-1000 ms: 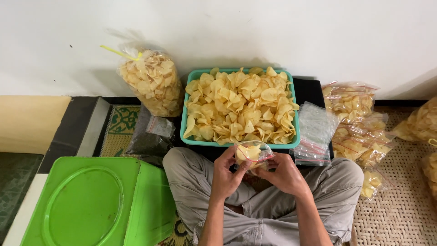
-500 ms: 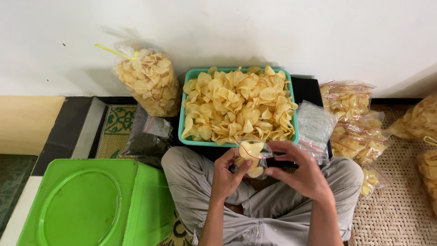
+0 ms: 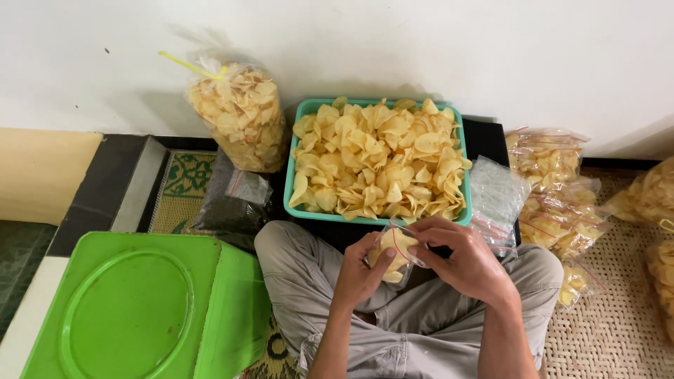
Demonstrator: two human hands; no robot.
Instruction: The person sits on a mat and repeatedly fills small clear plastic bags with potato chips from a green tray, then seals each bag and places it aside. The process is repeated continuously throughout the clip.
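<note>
Both hands, left (image 3: 361,270) and right (image 3: 467,263), meet fingertips together above the lap.

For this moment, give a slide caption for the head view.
Both hands, left and right, hold a small clear bag of chips before a teal tray heaped with chips.

A large tied bag of chips (image 3: 240,116) was stood against the wall, a green lid (image 3: 133,309) lay on the floor, and filled packets (image 3: 554,189) were piled beside empty bags (image 3: 495,196).
</note>
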